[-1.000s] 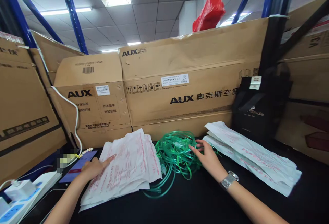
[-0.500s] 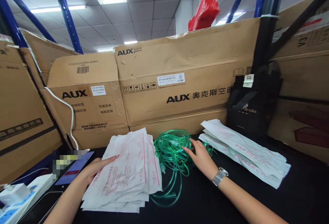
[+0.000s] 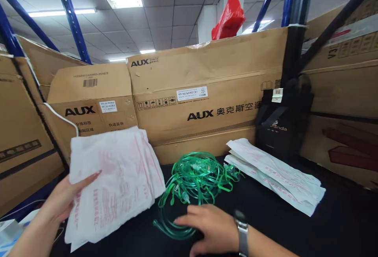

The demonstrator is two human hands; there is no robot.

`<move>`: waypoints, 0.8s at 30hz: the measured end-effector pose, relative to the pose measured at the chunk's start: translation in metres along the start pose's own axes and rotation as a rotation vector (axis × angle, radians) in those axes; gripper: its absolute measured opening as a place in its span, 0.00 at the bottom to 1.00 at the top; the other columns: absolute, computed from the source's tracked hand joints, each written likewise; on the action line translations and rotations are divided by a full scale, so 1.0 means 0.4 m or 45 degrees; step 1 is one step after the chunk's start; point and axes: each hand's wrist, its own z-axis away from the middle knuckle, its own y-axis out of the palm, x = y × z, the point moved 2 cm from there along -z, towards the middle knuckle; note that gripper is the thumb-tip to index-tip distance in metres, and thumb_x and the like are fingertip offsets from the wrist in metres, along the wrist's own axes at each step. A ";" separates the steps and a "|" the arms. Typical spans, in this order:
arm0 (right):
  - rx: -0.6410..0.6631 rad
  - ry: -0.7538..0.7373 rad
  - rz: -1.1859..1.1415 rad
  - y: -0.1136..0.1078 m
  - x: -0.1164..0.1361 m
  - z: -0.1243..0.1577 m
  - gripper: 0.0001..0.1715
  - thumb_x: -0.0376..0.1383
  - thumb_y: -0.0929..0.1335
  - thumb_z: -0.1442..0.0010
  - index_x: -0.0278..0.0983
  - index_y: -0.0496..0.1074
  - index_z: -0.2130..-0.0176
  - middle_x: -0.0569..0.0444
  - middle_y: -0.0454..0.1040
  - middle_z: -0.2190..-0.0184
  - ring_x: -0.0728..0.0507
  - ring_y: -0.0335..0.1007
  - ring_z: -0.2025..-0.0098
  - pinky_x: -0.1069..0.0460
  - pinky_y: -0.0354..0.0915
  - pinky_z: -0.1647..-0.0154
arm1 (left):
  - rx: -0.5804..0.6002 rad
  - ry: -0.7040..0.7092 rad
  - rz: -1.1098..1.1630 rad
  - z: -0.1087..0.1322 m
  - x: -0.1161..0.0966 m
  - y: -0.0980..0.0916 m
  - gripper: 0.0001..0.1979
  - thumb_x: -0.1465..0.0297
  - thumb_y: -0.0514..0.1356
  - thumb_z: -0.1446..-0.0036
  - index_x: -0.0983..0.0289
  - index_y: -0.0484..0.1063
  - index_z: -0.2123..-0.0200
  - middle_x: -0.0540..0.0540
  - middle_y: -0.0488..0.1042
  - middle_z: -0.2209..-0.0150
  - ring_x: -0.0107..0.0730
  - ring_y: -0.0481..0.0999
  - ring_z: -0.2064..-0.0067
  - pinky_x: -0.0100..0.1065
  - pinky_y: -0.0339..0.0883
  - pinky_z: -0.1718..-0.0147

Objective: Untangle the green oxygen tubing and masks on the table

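Observation:
My left hand (image 3: 63,200) holds up a stack of white paper pouches with red print (image 3: 113,178), lifted off the black table (image 3: 265,229) at the left. My right hand (image 3: 208,229), with a watch on the wrist, lies flat and low near the table's front, its fingers pointing left and touching the near loops of a tangle of green plastic tubing (image 3: 196,178) in the middle. A second pile of white pouches (image 3: 274,174) lies on the table to the right of the tubing.
Large brown AUX cardboard boxes (image 3: 203,99) wall off the back and both sides. A black bag (image 3: 283,123) leans against them at the right. A white cable (image 3: 60,117) runs down the left box. A red plastic bag (image 3: 228,17) hangs above.
My left hand has lifted the pouch stack off the table and drawn it left and up. My right hand has pulled back from the tubing's far side to its near edge.

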 end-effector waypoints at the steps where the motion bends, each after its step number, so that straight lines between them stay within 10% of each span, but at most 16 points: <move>1: 0.049 -0.021 0.046 0.017 0.006 -0.006 0.28 0.47 0.68 0.50 0.46 0.65 0.49 0.56 0.71 0.68 0.48 0.67 0.70 0.56 0.59 0.73 | -0.086 0.120 0.023 0.007 -0.022 -0.005 0.22 0.77 0.66 0.63 0.61 0.70 0.60 0.50 0.80 0.65 0.46 0.77 0.62 0.37 0.74 0.70; 5: 0.002 0.126 0.053 0.051 -0.026 -0.027 0.19 0.34 0.64 0.43 0.44 0.67 0.51 0.53 0.70 0.66 0.46 0.66 0.65 0.55 0.61 0.66 | -0.129 0.413 0.109 0.041 -0.060 0.040 0.23 0.74 0.65 0.60 0.55 0.70 0.57 0.42 0.77 0.57 0.42 0.74 0.55 0.32 0.74 0.69; 9: -0.192 0.292 -0.621 0.027 -0.078 -0.034 0.17 0.41 0.67 0.47 0.39 0.72 0.57 0.50 0.73 0.64 0.42 0.66 0.60 0.50 0.61 0.57 | 0.030 0.359 0.179 0.080 -0.020 0.136 0.28 0.72 0.70 0.69 0.60 0.69 0.58 0.48 0.80 0.65 0.41 0.78 0.65 0.32 0.74 0.72; 15: -0.431 0.413 -1.510 -0.055 -0.095 -0.014 0.46 0.63 0.47 0.48 0.36 0.67 0.52 0.45 0.72 0.58 0.39 0.68 0.57 0.43 0.61 0.54 | 0.134 0.305 0.012 0.114 0.083 0.208 0.23 0.69 0.71 0.69 0.64 0.69 0.65 0.51 0.79 0.69 0.40 0.78 0.67 0.33 0.73 0.69; 17: -0.468 0.292 -1.685 -0.078 -0.085 -0.004 0.48 0.66 0.55 0.54 0.37 0.62 0.47 0.43 0.66 0.50 0.38 0.62 0.48 0.43 0.56 0.48 | 0.131 0.314 -0.047 0.117 0.109 0.208 0.23 0.68 0.70 0.67 0.64 0.69 0.65 0.52 0.79 0.68 0.42 0.78 0.65 0.34 0.73 0.68; 24: -0.457 0.307 -1.333 -0.044 -0.049 0.000 0.72 0.41 0.77 0.66 0.40 0.29 0.38 0.42 0.43 0.38 0.40 0.41 0.38 0.45 0.39 0.39 | 0.177 0.360 -0.176 0.184 0.162 0.232 0.22 0.62 0.69 0.67 0.67 0.72 0.67 0.57 0.80 0.69 0.45 0.78 0.66 0.37 0.73 0.68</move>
